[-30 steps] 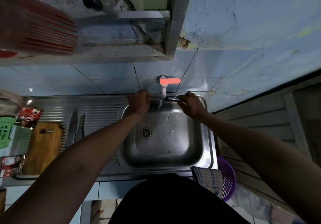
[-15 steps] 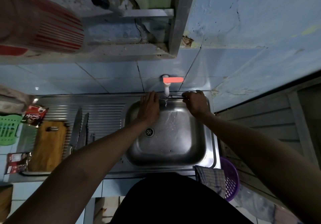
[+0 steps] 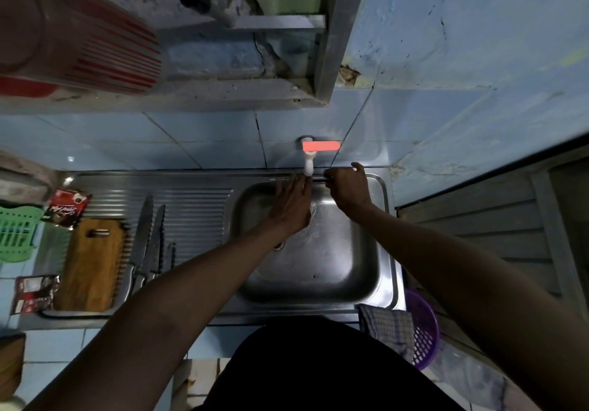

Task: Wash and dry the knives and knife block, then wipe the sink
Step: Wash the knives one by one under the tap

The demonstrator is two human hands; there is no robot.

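Observation:
My right hand [image 3: 347,187] grips a knife at the back rim of the steel sink [image 3: 387,251]. The knife's thin dark blade [image 3: 317,180] points left under the white tap [image 3: 308,163]. Water runs from the tap into the basin. My left hand [image 3: 291,206] lies with straight fingers under the stream, its fingertips by the blade. Two long knives [image 3: 143,232] and two small ones [image 3: 172,256] lie side by side on the ribbed drainboard [image 3: 194,216]. A wooden knife block [image 3: 90,267] lies flat to their left.
The tap has an orange-red lever [image 3: 320,146]. A checked cloth [image 3: 387,324] hangs over the sink's front right corner, above a purple basket [image 3: 425,331]. A green basket [image 3: 16,235] and two sachets [image 3: 67,208] sit at the far left. A shelf overhangs the wall.
My left hand let go of the knife, opened and moved down under the water stream. My right hand shifted a little toward the back rim with the knife.

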